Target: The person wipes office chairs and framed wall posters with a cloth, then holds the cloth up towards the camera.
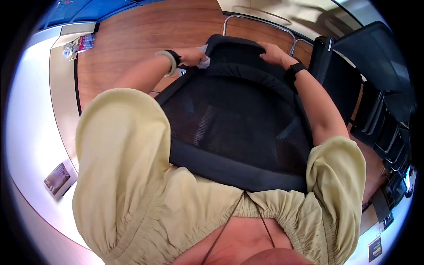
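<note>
A black chair (pixel 229 110) with a mesh back fills the middle of the view, its padded top edge close to my chest. At its far left corner, my left hand (pixel 193 56) is closed around a crumpled whitish cloth (pixel 204 63), which touches the black padding. On the far right side, my right hand (pixel 274 54) grips the padded edge of the same chair, fingers bent over it. A light bangle and a dark band circle my left wrist; a black watch (pixel 295 70) is on the right one.
More black chairs (pixel 338 77) stand in a row at the right, the nearest close to my right arm. Curved metal tubing (pixel 260 20) rises beyond the chair. Wooden floor (pixel 145 35) extends to the left, with wrapped bottles (pixel 85 43) by the wall.
</note>
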`<state>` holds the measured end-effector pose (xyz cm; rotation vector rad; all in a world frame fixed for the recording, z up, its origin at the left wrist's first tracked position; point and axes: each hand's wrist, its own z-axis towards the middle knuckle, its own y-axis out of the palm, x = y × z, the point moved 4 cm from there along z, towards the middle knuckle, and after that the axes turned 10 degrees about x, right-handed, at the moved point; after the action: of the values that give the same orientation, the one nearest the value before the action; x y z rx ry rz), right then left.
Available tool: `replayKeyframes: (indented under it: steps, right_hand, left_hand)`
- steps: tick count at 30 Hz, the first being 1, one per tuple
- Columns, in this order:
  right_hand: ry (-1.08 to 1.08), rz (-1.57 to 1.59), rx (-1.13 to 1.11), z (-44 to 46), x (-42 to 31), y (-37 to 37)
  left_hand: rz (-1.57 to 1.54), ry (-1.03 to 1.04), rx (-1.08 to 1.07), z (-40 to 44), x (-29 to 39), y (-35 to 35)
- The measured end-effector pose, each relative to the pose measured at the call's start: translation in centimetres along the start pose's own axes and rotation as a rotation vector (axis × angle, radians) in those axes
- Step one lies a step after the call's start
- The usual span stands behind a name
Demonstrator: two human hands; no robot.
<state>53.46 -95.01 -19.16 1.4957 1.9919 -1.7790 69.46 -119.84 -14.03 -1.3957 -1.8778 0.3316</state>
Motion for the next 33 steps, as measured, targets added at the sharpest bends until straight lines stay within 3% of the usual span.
replayKeyframes:
  steps: [1,4,5,8,12,15,21,23,26,28,31,33]
  right_hand:
    - [-0.015,-0.024,0.014,0.0,0.0,0.5]
    - [0.037,0.004,-0.043,-0.9,-0.3,1.1]
    - [0.043,0.003,-0.061,-1.1,-0.4,1.4]
    - [0.054,-0.005,-0.081,-1.4,-0.5,1.9]
    - [0.051,-0.025,-0.058,-2.2,-1.3,1.8]
    - [0.052,-0.019,-0.065,-2.5,-1.5,1.6]
    - [0.066,0.032,-0.105,-2.9,-2.3,1.3]
    - [0.021,0.04,-0.11,-2.9,-2.8,1.3]
    - [-0.079,0.062,-0.116,-2.7,-4.8,2.7]
    - [-0.142,0.103,-0.13,-2.7,-6.5,3.1]
    - [-0.259,0.17,-0.158,-3.1,-8.3,3.7]
    - [-0.272,0.2,-0.213,-3.4,-9.0,4.1]
  left_hand:
    - [0.075,-0.043,-0.021,0.6,-0.3,0.2]
    - [-0.171,-0.252,0.12,3.7,-1.9,1.3]
    - [0.141,-0.034,0.149,5.6,-3.2,2.0]
    - [0.048,-0.058,0.248,6.0,-2.2,0.6]
    - [0.081,0.072,0.397,9.6,-5.2,2.3]
    - [-0.039,-0.124,0.224,8.3,-4.8,2.1]
    - [0.218,-0.149,-0.092,3.8,-9.9,0.1]
    - [0.127,-0.132,-0.294,1.9,-8.4,0.6]
    - [0.184,-0.018,-0.23,-1.5,-4.3,3.3]
    - [0.093,-0.156,-0.306,-2.1,-3.9,4.0]
    - [-0.117,-0.063,-0.246,-4.2,-1.3,0.6]
    - [-0.372,-0.024,-0.338,-5.5,-0.5,0.0]
